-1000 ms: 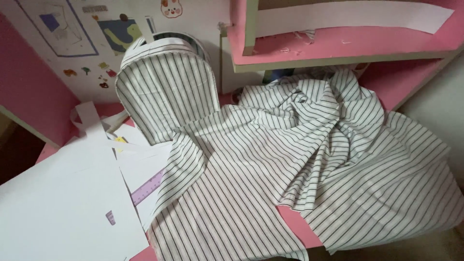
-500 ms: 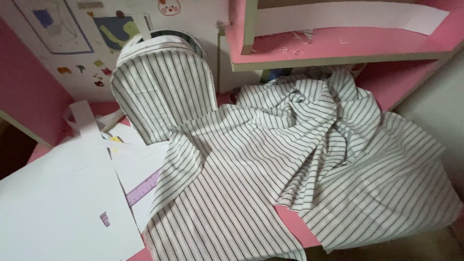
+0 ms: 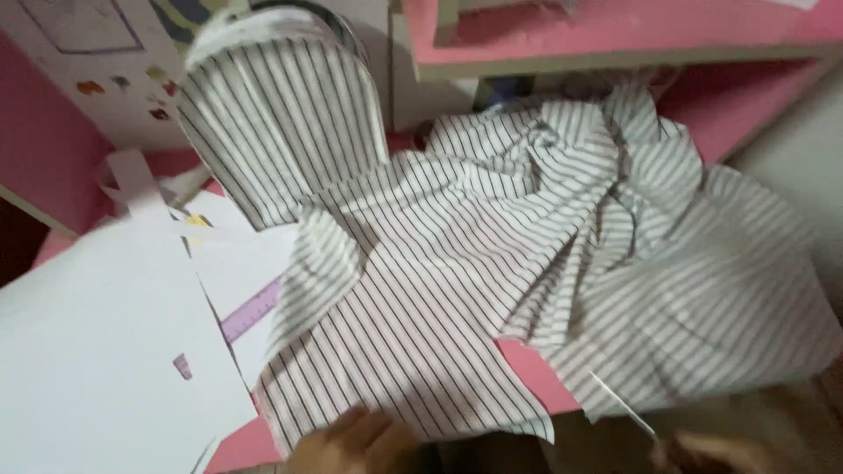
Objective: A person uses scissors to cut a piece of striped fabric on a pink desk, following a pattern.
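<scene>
Spread across the middle of the frame: a white cotton cloth with thin dark stripes [image 3: 492,263], rumpled into a knot of folds toward the upper right and lying flatter toward the lower centre, all on a pink tabletop [image 3: 527,364]. At the lower edge, left of centre, the left hand [image 3: 356,443], fingers resting at the cloth's near hem and just touching it; blurred and cut by the frame edge, so whether gripping or merely lying loose cannot be told. At the lower right corner, the right hand [image 3: 711,452], just below the cloth's right-hand hem (also blurred), with a thin pale thread or needle-like line [image 3: 619,408] slanting from the hem toward it; pinched on that line or not, impossible to tell.

In the upper left, a rounded, bin-like shape [image 3: 281,123] draped in the same striped fabric, its rim barely showing at the top; contents hidden. Left of the cloth, large white paper sheets [image 3: 97,351] overlapping one another, and a lilac plastic ruler [image 3: 252,309] poking out between paper and cloth. Along the top, a pink shelf with a pale wooden edge [image 3: 615,44].

Compared with a moment ago: both hands newly in view at the bottom, none visible before. Everything larger and shifted upward in the frame, cloth and papers otherwise lying as before.
</scene>
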